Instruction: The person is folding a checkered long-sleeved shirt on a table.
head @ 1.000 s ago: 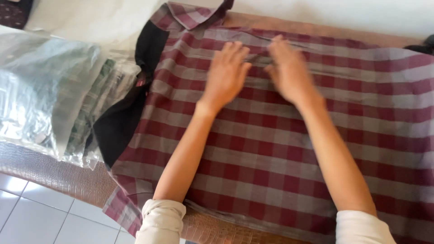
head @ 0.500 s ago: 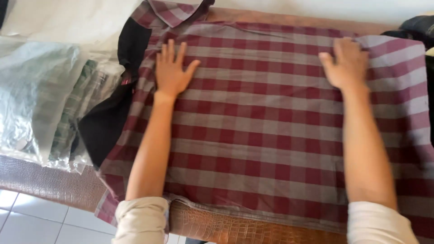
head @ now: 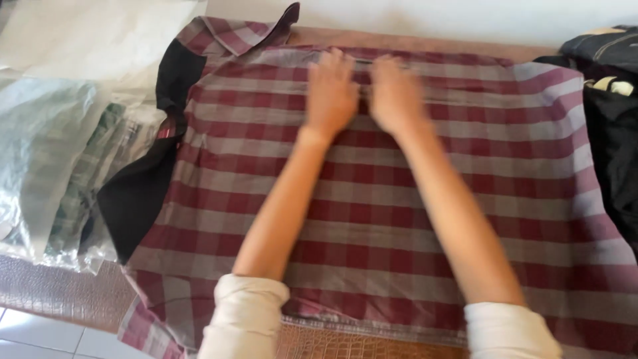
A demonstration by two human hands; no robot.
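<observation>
On a brown textured bench (head: 60, 292), left hand (head: 330, 93) and right hand (head: 393, 96) lay open and flat, holding nothing, side by side on checked shirt (head: 372, 199); smoothing likely needed even pressure.

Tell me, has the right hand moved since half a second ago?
Yes. The right hand has slid left across the checked shirt, away from its right edge, and now lies beside the left hand near the shirt's middle.

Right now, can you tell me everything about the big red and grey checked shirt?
The red and grey checked shirt looks like soft woven cloth with a black side panel and a collar at the top left. It lies spread flat over a brown textured surface. The left hand and right hand press flat, side by side, near its far edge.
</observation>
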